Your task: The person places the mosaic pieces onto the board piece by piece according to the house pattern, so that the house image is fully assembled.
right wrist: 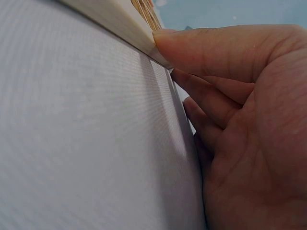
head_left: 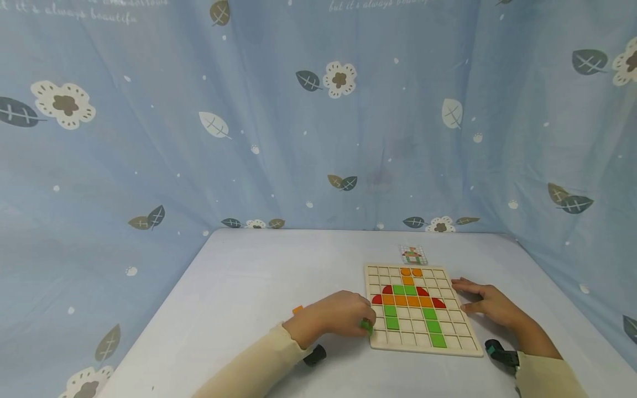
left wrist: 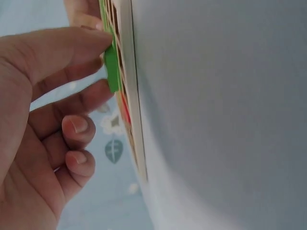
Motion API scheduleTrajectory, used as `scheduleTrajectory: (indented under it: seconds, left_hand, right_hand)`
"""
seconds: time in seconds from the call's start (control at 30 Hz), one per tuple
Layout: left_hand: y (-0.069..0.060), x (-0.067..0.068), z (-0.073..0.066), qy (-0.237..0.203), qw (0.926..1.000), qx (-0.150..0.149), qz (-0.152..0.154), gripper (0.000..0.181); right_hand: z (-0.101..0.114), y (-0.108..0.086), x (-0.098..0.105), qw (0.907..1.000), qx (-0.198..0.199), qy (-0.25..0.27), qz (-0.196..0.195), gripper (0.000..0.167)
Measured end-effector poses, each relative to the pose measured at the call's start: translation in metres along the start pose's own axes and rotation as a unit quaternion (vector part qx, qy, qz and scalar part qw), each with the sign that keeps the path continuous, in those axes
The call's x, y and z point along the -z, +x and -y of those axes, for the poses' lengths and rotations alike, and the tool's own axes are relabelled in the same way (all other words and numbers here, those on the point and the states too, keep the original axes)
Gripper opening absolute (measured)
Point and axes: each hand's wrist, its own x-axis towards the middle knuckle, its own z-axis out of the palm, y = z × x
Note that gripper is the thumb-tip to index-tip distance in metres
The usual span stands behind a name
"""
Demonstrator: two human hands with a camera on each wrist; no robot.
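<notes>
My left hand pinches a small green tile between thumb and fingers at the near-left edge of a wooden grid board. Its ring and little fingers are curled free of the tile. On the board lie orange round pieces, red rounded-corner pieces, orange squares and green squares, set out as a figure with two green columns below. My right hand rests at the board's right side, thumb touching the edge and the other fingers extended.
Beyond the board lies a small picture card with a coloured grid pattern. An orange piece is partly hidden behind the left forearm. Dark wrist devices sit at both wrists. A patterned blue curtain hangs around the white table.
</notes>
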Motion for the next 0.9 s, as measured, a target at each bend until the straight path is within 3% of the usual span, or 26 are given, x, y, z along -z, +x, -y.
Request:
scheduleTrajectory:
  seconds: [0.43,0.9]
  left_hand:
    - [0.02,-0.007,-0.021,0.003,0.9993,0.025,0.026,0.006]
    - [0.035,-0.013,-0.026,-0.003,0.9995,0.028,0.011,0.006]
  right_hand:
    - [0.005,-0.001,-0.002,1.0,0.002,-0.003,-0.004,0.067]
    - [0.006,-0.001,0.0,0.9999,-0.011,-0.011,0.002,0.068]
